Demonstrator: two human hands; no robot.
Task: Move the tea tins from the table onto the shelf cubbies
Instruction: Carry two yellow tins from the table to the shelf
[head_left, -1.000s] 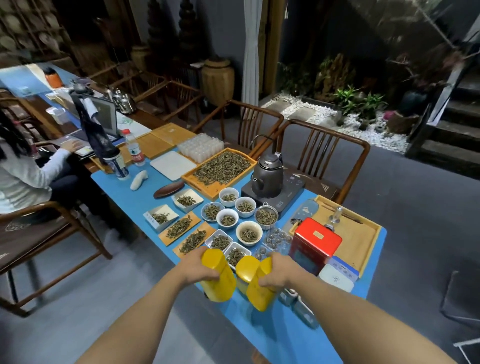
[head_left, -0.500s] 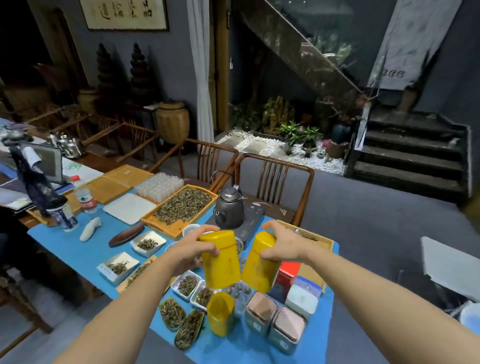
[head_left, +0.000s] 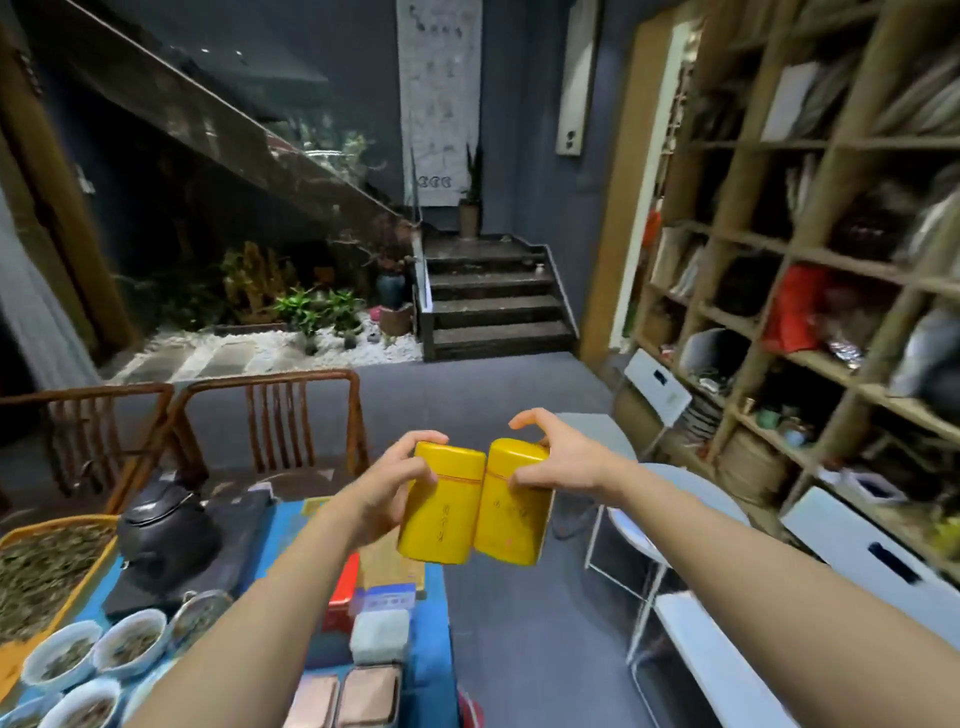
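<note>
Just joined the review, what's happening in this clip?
A person is carrying two yellow tea tins, one per hand: the left hand grips the left tin, the right hand grips the right tin, held side by side and touching. They are off the blue table; the shelf cubbies stand to the right, tins not yet placed.

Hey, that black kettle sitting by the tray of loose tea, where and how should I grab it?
Take the black kettle by the arched bail handle over its lid, coming straight down from above. The body is round and squat, poor for a side grip, and the tea tray sits right beside it on the left, while above is free.
</note>
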